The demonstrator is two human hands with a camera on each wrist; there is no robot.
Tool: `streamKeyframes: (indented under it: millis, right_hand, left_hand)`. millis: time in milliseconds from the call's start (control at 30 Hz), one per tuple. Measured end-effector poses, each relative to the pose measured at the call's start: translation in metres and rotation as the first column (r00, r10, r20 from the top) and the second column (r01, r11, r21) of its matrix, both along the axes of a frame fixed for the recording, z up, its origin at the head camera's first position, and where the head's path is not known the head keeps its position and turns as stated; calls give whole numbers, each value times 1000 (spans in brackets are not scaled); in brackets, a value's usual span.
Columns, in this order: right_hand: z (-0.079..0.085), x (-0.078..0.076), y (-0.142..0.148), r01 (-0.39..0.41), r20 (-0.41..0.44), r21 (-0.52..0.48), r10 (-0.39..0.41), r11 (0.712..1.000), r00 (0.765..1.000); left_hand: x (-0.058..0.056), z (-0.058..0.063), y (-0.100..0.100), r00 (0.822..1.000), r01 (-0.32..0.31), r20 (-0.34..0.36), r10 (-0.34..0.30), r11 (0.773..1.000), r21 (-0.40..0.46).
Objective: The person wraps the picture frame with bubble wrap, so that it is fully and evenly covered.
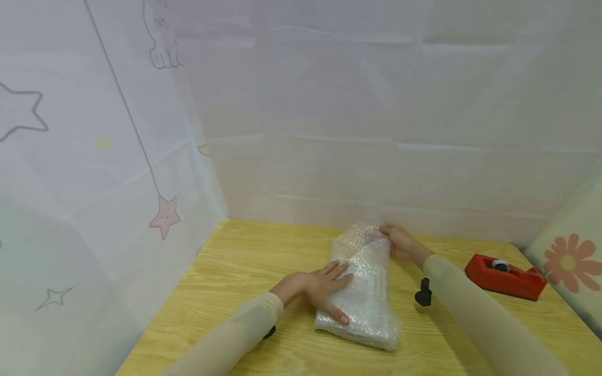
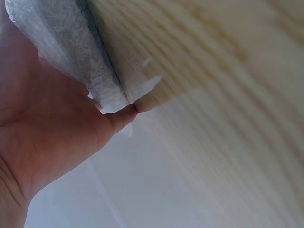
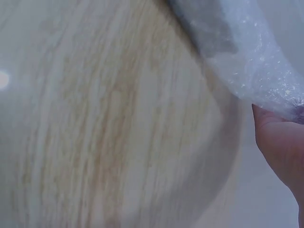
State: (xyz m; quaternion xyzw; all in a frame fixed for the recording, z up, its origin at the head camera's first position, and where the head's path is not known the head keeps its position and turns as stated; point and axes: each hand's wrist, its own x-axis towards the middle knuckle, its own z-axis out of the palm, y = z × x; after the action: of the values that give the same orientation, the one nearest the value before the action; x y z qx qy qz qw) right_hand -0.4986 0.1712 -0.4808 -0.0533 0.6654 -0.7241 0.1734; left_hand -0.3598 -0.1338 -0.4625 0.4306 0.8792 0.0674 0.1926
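Observation:
A bubble wrap package (image 1: 359, 297) lies on the wooden table, its clear wrap hiding most of what is inside. My left hand (image 1: 324, 287) rests on its left side with the fingers spread. In the left wrist view the left hand (image 2: 57, 123) lies against the bubble wrap (image 2: 61, 38). At the far end, my right hand (image 1: 401, 241) pinches the raised end of the wrap by its right edge. The right wrist view shows the right hand's thumb (image 3: 280, 137) against the bubble wrap (image 3: 256, 57); the other fingers are hidden there.
A red tape dispenser (image 1: 505, 277) with a roll in it stands on the right part of the table (image 1: 263, 245). Pale printed sheeting (image 1: 305, 104) hangs behind the table and along both sides.

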Motion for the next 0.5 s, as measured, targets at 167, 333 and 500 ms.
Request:
streamKeyframes:
  millis: [167, 333, 500]
  right_hand:
    - [16, 6, -11, -25, -53, -10, 25, 1000, 998]
    - [35, 9, -23, -77, -73, -16, 75, 997, 994]
    - [45, 12, -28, -113, -91, -1, 112, 994, 990]
  left_hand:
    - [-8, -4, -5, 1000, -9, -11, 9, 1000, -6]
    - [-18, -7, -12, 1000, -13, -27, 13, 1000, -13]
    - [-26, -5, -16, 1000, -11, -26, 10, 1000, -13]
